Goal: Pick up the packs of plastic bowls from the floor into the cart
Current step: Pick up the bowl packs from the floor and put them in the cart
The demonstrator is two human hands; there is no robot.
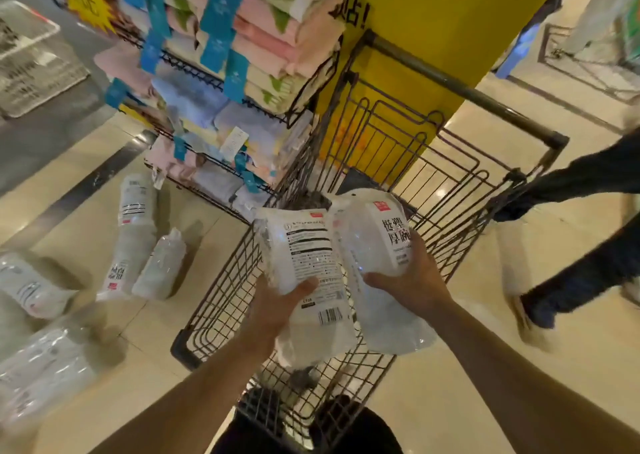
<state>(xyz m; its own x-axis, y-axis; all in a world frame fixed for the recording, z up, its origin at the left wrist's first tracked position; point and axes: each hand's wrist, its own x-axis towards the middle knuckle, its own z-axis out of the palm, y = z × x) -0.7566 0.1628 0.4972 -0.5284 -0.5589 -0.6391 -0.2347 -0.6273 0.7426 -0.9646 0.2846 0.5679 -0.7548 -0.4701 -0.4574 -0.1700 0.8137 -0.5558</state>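
I hold two clear packs of white plastic bowls over the wire cart (460,190). My left hand (277,301) grips the pack with the printed back label (304,263). My right hand (412,280) grips the pack with large black characters (377,239). Both packs hang above the cart's basket. Several more packs lie on the floor to the left: a long one (133,232), a short one (161,266), one at the left edge (27,284), and a blurred one at the lower left (38,370).
A wire rack of folded towels (225,73) stands close against the cart's left side. A yellow pillar (433,38) rises behind the cart. A person's legs in dark trousers (588,239) pass on the right. A white basket (31,59) sits far left.
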